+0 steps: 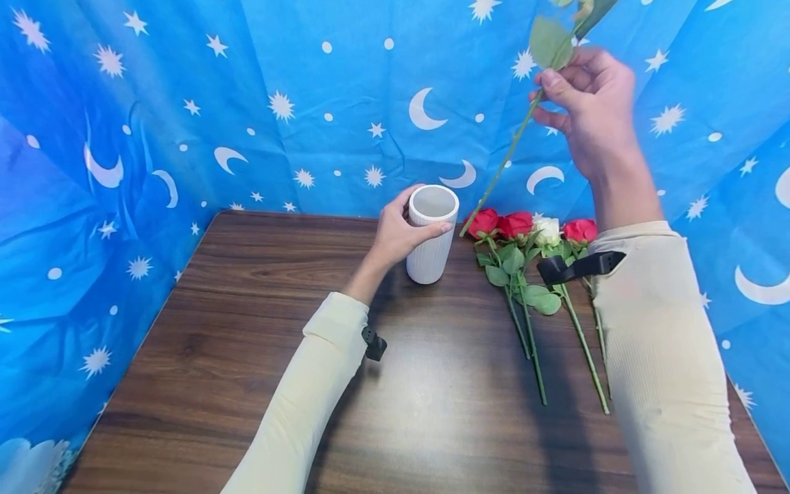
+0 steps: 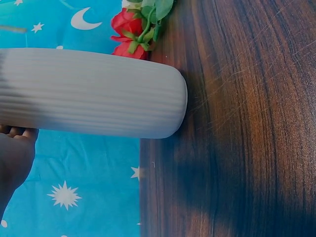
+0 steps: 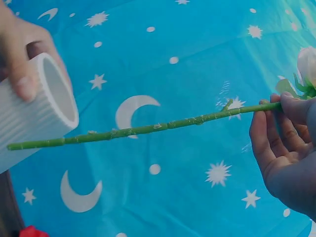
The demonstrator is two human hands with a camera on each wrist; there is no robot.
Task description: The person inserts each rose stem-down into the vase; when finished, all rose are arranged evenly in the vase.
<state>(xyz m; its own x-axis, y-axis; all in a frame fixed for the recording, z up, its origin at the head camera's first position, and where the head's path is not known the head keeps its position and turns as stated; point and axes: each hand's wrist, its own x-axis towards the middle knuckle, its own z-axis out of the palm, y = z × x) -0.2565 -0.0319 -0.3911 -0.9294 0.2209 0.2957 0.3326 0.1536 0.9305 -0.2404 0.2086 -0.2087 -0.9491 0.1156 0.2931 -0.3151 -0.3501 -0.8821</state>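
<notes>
1. Cream sleeves (image 1: 657,343) enter at the bottom edge and lower right of the head view.
2. Right hand (image 1: 592,103), upper right: thumb and fingers pinch the stem of a flower (image 1: 507,149). In the right wrist view, its pale bloom lies beyond the fingers at the right edge; bare stem extends leftward from the grip.
3. Loose flowers (image 1: 515,225), three red and one white, lie right of centre on the wooden table (image 1: 259,281).
4. Left hand (image 1: 398,233), centre: grips an upright white ribbed vase (image 1: 428,257), thumb across the near side below the rim, remaining fingers partly hidden behind.
5. Stem tip: outside the vase, just right of it in the head view.
6. Blue cloth (image 1: 345,75), star-and-moon print, fills the background.
</notes>
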